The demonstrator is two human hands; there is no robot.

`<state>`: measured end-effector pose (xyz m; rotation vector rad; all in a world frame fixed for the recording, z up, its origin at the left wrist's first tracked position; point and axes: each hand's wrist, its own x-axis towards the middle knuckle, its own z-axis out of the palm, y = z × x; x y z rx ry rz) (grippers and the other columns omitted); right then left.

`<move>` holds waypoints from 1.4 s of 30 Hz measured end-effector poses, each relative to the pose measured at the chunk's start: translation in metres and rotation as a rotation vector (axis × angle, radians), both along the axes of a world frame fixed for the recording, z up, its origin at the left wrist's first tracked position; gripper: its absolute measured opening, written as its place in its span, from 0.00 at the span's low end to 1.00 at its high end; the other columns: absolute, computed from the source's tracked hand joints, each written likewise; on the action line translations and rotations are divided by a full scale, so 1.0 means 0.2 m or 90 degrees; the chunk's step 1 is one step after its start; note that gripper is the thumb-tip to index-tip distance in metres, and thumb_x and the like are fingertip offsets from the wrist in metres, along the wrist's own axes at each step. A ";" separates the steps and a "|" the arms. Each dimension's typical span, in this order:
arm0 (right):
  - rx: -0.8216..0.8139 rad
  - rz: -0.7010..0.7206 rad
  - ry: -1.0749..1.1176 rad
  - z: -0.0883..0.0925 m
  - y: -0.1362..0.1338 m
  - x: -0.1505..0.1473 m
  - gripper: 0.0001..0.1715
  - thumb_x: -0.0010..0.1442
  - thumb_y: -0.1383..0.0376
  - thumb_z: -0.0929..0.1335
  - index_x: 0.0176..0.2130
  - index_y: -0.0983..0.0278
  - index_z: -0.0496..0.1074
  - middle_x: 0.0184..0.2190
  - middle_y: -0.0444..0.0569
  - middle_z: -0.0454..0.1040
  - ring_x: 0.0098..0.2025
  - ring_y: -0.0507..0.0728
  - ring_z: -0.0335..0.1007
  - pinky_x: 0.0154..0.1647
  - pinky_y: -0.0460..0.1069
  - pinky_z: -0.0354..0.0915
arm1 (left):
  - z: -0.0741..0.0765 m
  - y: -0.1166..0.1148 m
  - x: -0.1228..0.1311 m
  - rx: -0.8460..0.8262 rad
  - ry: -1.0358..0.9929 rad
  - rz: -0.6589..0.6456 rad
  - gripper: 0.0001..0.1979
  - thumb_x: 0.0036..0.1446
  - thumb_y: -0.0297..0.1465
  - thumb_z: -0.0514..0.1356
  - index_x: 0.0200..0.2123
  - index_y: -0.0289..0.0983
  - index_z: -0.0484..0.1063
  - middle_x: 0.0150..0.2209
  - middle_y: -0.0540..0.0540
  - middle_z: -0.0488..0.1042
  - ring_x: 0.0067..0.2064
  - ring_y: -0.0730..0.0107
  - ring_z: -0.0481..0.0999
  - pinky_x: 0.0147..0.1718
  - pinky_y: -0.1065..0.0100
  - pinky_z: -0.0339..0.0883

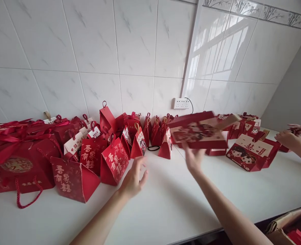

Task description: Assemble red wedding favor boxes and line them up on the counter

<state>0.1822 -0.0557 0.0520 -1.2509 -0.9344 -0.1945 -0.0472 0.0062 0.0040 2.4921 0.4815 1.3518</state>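
Observation:
My right hand (195, 158) grips the lower edge of a red and cream printed box (196, 131), which is tilted above the table and blurred by motion. My left hand (133, 178) hangs over the white table with its fingers apart and nothing in them. Just left of it stands a red tent-shaped box (114, 161) with gold characters. Beyond my fingers are a small red box with a picture (139, 143), another narrow red box (166, 144) and a black ring (154, 148) lying flat.
Large red gift bags (25, 166) crowd the left. A printed red box (250, 153) stands at the right, near another person's hands (290, 139). A power strip (181, 103) is on the tiled wall. An open carton (280, 231) sits below the table's front edge.

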 end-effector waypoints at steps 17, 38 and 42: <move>-0.198 0.473 -0.157 -0.14 0.05 -0.21 0.26 0.58 0.52 0.65 0.51 0.63 0.63 0.47 0.55 0.73 0.47 0.63 0.71 0.51 0.60 0.67 | 0.05 0.03 -0.01 -0.168 -0.204 0.035 0.21 0.60 0.39 0.56 0.52 0.38 0.55 0.43 0.41 0.72 0.44 0.64 0.76 0.42 0.62 0.72; 0.118 0.147 -0.373 -0.07 -0.05 -0.39 0.10 0.62 0.65 0.67 0.45 0.60 0.67 0.46 0.55 0.65 0.50 0.61 0.66 0.46 0.58 0.69 | 0.15 -0.13 -0.03 0.009 -0.227 -0.137 0.12 0.60 0.36 0.53 0.45 0.39 0.63 0.41 0.42 0.70 0.43 0.61 0.74 0.38 0.61 0.71; 0.087 0.315 -0.293 -0.07 -0.05 -0.39 0.11 0.67 0.58 0.62 0.41 0.62 0.68 0.39 0.52 0.70 0.43 0.58 0.70 0.45 0.55 0.69 | 0.17 -0.13 -0.05 0.149 -0.179 -0.150 0.20 0.61 0.38 0.49 0.51 0.36 0.67 0.45 0.39 0.72 0.47 0.56 0.74 0.41 0.57 0.72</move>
